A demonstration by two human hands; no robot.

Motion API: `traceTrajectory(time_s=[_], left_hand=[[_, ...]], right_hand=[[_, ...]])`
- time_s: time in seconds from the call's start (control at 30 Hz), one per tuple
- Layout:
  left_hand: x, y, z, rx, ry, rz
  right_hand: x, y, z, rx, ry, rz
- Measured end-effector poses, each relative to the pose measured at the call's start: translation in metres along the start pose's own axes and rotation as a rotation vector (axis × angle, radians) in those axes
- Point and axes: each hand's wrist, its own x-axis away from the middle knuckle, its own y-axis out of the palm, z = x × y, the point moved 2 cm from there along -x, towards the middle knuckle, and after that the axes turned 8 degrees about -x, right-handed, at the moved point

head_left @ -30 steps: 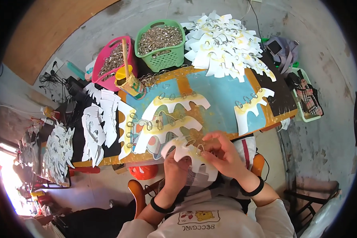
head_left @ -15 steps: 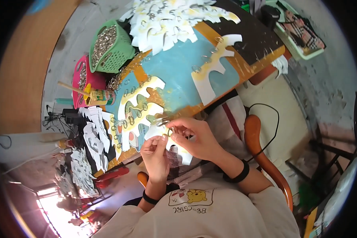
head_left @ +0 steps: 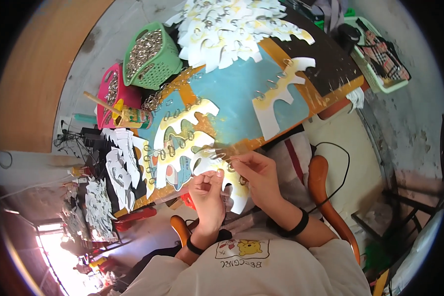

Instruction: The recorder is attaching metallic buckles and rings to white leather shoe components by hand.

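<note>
Holding a white cut-out strip [head_left: 239,200] in the left hand [head_left: 207,192], clamped between thumb and fingers, thumb uppermost. Reaching over the strip's other side with the right hand [head_left: 259,178], thumb and forefinger close together at a metal ring [head_left: 231,167]; impossible to tell whether pinched on it or only touching. Near the right fingertips, on the same strip, a second ring [head_left: 242,181].

Just beyond the left hand, on the blue-topped table [head_left: 227,89], two similar strips [head_left: 168,170] with yellow-smeared, ring-bearing edges. Left of these, another ringed strip [head_left: 147,172], then plain white cut-outs [head_left: 118,180]. Ahead and right of the grip, well apart, one more ringed strip [head_left: 267,111].

Farther out, ahead and left, a smeared tin [head_left: 137,118] with a stick leaning out, beside a pink basket [head_left: 129,96] and a green basket [head_left: 158,71], both full of metal rings. Farthest ahead, a heap of ringed white cut-outs [head_left: 222,34]. Right of the grip, below table level, a brown chair arm [head_left: 317,182].
</note>
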Motion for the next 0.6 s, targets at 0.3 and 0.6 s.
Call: traceTrajectory(time_s=[0.3,0.6], left_hand=[[-0.008,-0.023,-0.006,0.070,0.151,-0.061],[-0.009,-0.033,-0.014,0.092,0.220,0.041]], right_hand=[[0.001,0.018,0.004,0.464,-0.250,-0.106],[0.010,0.043,0.006,0.991,-0.381,-0.149]])
